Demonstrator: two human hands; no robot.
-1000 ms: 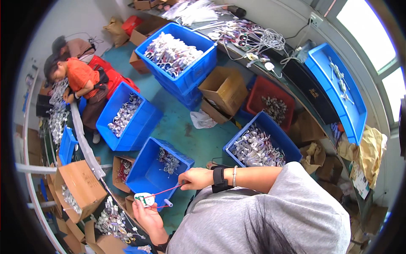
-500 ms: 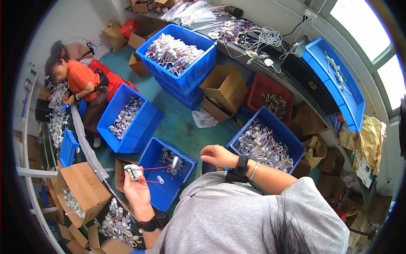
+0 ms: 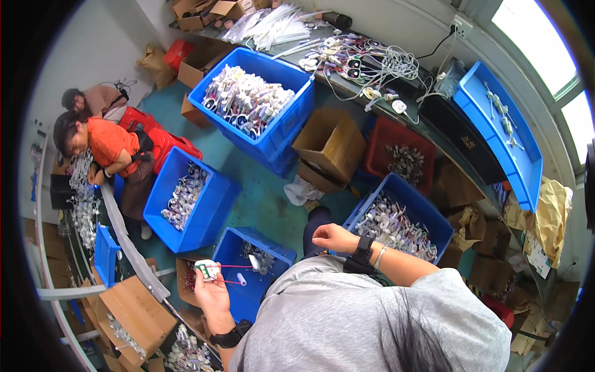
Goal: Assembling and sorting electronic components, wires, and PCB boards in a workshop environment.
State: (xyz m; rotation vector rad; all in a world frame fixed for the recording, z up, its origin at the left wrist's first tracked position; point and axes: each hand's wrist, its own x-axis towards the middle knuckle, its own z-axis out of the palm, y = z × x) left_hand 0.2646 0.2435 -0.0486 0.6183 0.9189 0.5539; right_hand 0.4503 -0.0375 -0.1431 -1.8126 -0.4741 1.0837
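My left hand (image 3: 214, 294) grips a round white module with a green circuit board (image 3: 207, 270) between thumb and fingers. Two red wires run from it toward the right, each ending in a small part: a white one (image 3: 255, 262) and a pale purple cylinder (image 3: 241, 279). They hang above a blue bin (image 3: 232, 248) with a pile of small parts inside. Away from the module, my right hand (image 3: 334, 237) is raised beside another blue bin (image 3: 447, 232) full of similar parts. Its fingers are loosely bent, with nothing visible in them.
A stacked blue bin (image 3: 297, 118) heaped with parts stands ahead, near an open cardboard box (image 3: 328, 139) and a red bin (image 3: 387, 130). Wired parts cover the back bench (image 3: 291, 46). Two people, one in orange (image 3: 111, 142), sit at left by a tilted blue bin (image 3: 207, 211).
My left hand, still holding the module, has shifted slightly right and down in view. The white wired part has swung. My right hand has moved slightly right and down. The whole view has shifted.
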